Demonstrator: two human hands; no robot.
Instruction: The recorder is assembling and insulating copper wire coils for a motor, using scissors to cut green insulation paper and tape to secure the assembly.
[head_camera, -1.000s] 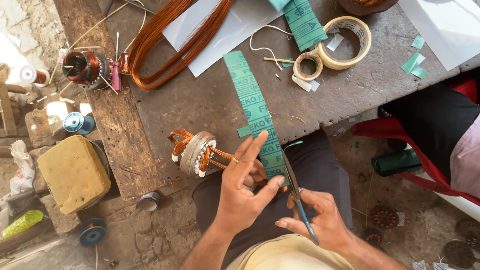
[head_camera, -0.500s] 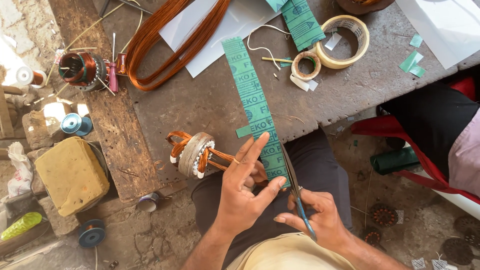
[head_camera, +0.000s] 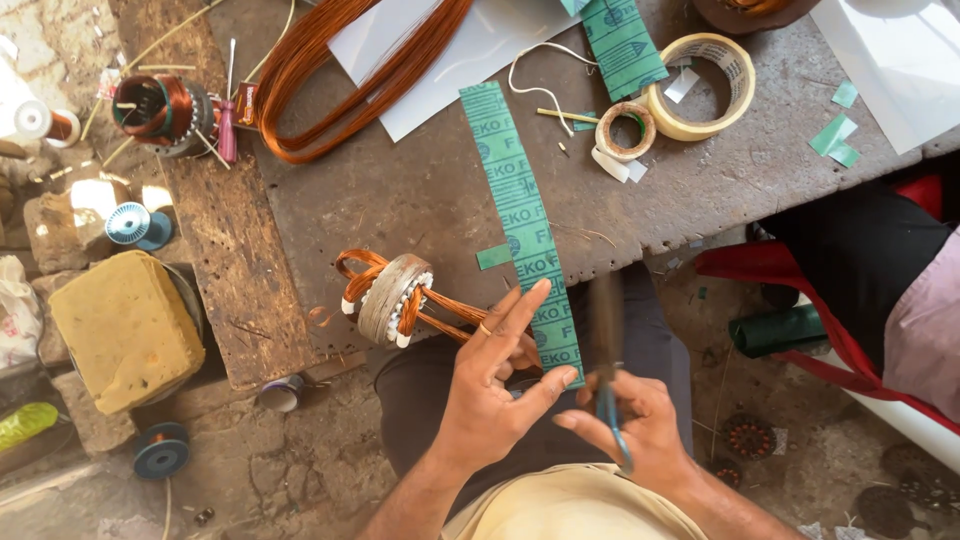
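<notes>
My left hand (head_camera: 492, 392) pinches the near end of a long green paper strip (head_camera: 520, 216) between thumb and fingers. The strip runs from my lap up onto the metal table (head_camera: 400, 210). My right hand (head_camera: 632, 430) grips blue-handled scissors (head_camera: 606, 360), whose blurred blades stand just right of the strip's near end. A motor stator wound with copper wire (head_camera: 388, 297) lies at the table's front edge, touching my left fingers.
A loop of copper wire (head_camera: 340, 70) and white sheets lie at the back. Two tape rolls (head_camera: 700, 85) and green paper scraps sit back right. A second stator (head_camera: 160, 112), wire spools and a yellow block (head_camera: 120, 330) are on the left. Another person's leg (head_camera: 880, 270) is at right.
The scissors have swung upright beside the strip and now blur with motion. My left hand keeps its pinch on the strip; the view has shifted slightly.
</notes>
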